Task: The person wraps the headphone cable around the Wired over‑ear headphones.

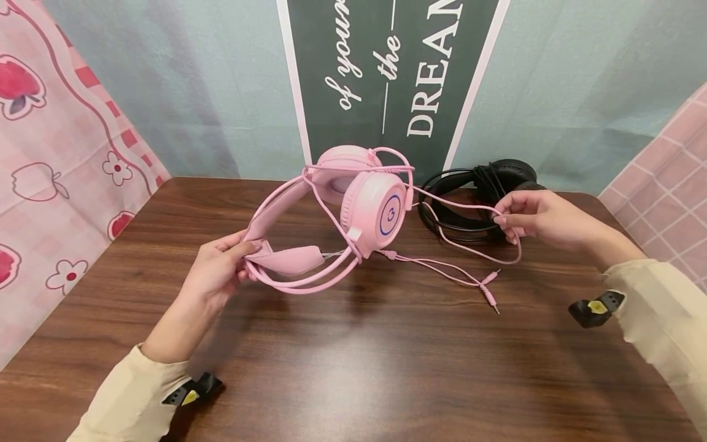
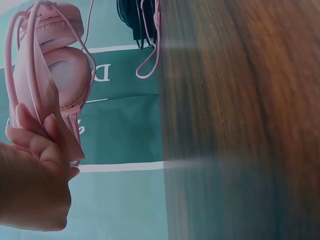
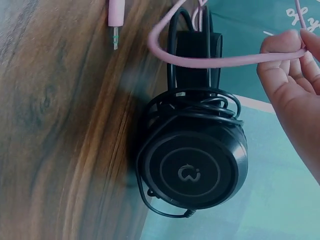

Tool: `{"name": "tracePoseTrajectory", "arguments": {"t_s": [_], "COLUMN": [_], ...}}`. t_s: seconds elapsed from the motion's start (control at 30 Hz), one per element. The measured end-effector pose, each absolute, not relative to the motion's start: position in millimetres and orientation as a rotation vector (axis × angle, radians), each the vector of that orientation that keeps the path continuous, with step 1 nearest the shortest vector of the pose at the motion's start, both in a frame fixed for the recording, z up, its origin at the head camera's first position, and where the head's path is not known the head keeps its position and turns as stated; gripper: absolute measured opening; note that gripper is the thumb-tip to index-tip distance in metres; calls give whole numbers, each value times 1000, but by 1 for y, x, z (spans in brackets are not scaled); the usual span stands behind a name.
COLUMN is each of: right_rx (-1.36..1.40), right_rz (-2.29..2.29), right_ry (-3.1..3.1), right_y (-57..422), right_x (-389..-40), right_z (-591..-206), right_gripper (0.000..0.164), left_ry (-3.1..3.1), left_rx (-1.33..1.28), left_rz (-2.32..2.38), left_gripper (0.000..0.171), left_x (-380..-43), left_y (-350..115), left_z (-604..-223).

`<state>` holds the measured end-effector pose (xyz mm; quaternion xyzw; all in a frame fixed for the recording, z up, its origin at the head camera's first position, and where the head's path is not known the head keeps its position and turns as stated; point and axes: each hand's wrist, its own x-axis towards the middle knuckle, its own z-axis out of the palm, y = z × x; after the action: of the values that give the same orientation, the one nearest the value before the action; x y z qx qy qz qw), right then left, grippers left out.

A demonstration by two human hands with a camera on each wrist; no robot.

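Note:
My left hand (image 1: 218, 267) grips the headband of a pink headset (image 1: 372, 212), holding it up over the table with its ear cups toward the back right. Pink cable loops run around the band and cups. With thumb and fingers, my right hand (image 1: 544, 221) pinches a stretch of the pink cable (image 3: 210, 62) off to the right. The cable's split end with two plugs (image 1: 488, 294) hangs between the hands. In the left wrist view, fingers wrap the headband (image 2: 37, 85) and the cables along it.
A black headset (image 1: 469, 202) with its cord wound around it lies at the table's back right, behind the right hand. The brown wooden table (image 1: 342, 368) meets a pale green cloth backdrop with a lettered dark panel (image 1: 381, 80). Patterned pink cloth hangs at the left.

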<state>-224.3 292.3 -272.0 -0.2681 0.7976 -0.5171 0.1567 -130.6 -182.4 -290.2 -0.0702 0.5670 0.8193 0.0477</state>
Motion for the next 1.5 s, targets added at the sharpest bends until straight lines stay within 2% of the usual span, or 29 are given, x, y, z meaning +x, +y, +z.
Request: {"name": "tracePoseTrajectory", "arguments": {"t_s": [0.2,0.43,0.7,1.2,1.5], "right_rx": [-787,-761,-792,-917,-845], "right_rz": [-1442,-1401,-1317,-1135,-1076], "right_ry": [2407,2579,2643,2595,2518], "right_y": [296,292,284,242,226], "right_x": [-223,-224,-221,-202,-192], "right_z": [-274,-277,-285,-297,-304], "right_gripper": [12,20,19,14,10], "left_ry": [1681,1627,1532,1584,1564], "left_rx": [-270,-292,-283,-400,-503], "left_rz": [2534,2552,2588,2631,2641], "left_gripper": [21,21,25,27,26], "left_x": [-133,-134,-136,-140,-142], "left_y": [-186,-187,-185,-167,-163], "left_z": [-292,-292,-291,-292,-291]}}
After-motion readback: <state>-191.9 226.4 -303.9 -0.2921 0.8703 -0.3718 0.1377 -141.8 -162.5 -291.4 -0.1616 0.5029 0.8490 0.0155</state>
